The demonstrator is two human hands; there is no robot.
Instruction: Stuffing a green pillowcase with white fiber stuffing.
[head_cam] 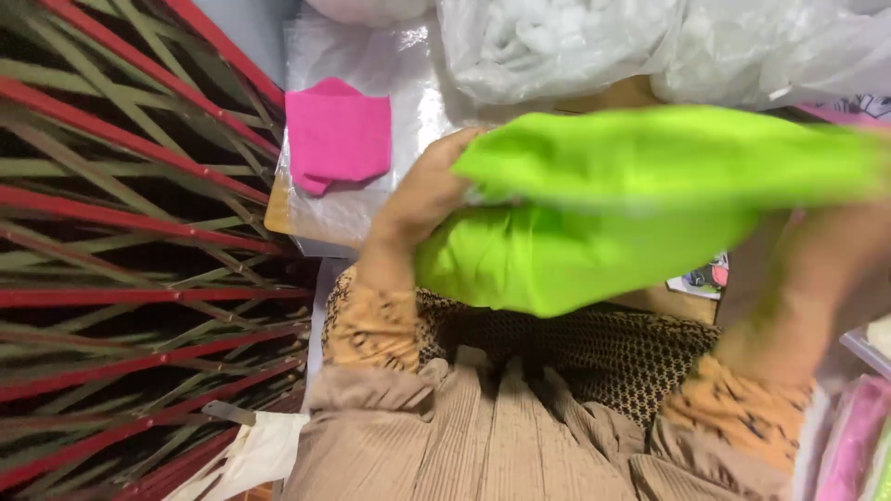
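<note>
- While both hands grasp the green cloth (594,223), left hand (422,199) pinches its edge; right hand (807,278) blurs.
- Cloth could slip if that pinch loosens.
- Pink cloth (336,134) lies upper left.

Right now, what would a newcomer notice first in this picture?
First, the bright green cloth in the middle, held up by both hands: the left hand grips its left end, the right hand, blurred, is at its right. Next, a pink cloth lies folded on clear plastic behind, and a red lattice fills the left side.
</note>
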